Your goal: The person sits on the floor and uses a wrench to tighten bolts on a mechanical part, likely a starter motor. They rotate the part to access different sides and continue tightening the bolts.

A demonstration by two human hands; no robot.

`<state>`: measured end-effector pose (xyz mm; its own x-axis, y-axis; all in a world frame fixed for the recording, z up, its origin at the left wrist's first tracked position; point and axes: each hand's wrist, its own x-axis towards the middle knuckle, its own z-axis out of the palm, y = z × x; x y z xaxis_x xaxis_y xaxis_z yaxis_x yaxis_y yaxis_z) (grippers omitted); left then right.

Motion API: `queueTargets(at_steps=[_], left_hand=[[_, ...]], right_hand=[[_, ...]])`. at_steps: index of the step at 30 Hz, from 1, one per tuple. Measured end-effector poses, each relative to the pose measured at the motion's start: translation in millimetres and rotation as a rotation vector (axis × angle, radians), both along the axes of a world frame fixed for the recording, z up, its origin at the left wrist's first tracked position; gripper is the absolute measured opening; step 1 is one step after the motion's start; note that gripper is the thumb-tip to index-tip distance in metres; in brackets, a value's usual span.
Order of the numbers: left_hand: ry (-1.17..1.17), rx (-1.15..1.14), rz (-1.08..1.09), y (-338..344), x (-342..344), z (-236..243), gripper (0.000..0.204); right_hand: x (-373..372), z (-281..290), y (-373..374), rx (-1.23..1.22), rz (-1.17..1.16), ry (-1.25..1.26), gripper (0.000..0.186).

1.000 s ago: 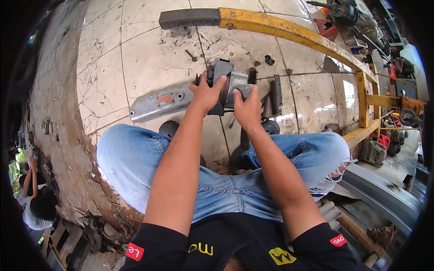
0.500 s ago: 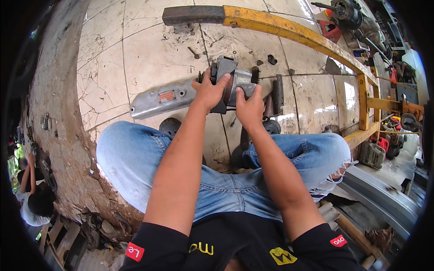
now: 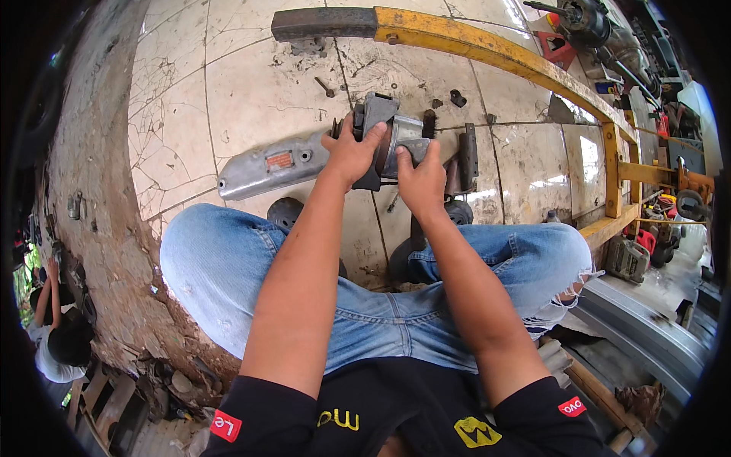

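My left hand (image 3: 354, 152) grips a grey metal assembly (image 3: 378, 108) with a dark bracket-like part and a silver section. My right hand (image 3: 417, 175) wraps round that silver section at its right, thumb pressed on it. A long silver metal cover (image 3: 251, 179) with an orange label lies on the tiles just left of the assembly. To the right lie a dark rail-like metal piece (image 3: 469, 158) and some rods. A bolt (image 3: 324, 86) and small dark pieces sit beyond the hands.
A rusty yellow steel frame (image 3: 464, 42) arches across the back and right. Machinery parts (image 3: 579, 23) and red stands crowd the right edge, with steel channels (image 3: 647, 327) lower right. Another person (image 3: 65, 343) works at the far left. My bent knees flank my arms.
Compared with a second ago, both hands and the gripped assembly are slightly higher in the picture, the grip looking the same. The last half second shows very little movement.
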<state>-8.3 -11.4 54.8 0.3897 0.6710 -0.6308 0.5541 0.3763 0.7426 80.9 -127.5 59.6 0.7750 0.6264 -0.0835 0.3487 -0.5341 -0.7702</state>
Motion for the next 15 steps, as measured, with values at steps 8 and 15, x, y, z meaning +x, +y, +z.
queueTargets(at_steps=[8, 15], left_hand=[[0.013, 0.040, 0.000, -1.6, -0.4, -10.8, 0.106], [0.010, 0.034, -0.006, -0.9, 1.8, -7.1, 0.108]], right_hand=[[7.5, 0.6, -2.6, -0.002, -0.017, 0.054, 0.036], [14.9, 1.7, 2.2, -0.025, -0.101, 0.152, 0.033]])
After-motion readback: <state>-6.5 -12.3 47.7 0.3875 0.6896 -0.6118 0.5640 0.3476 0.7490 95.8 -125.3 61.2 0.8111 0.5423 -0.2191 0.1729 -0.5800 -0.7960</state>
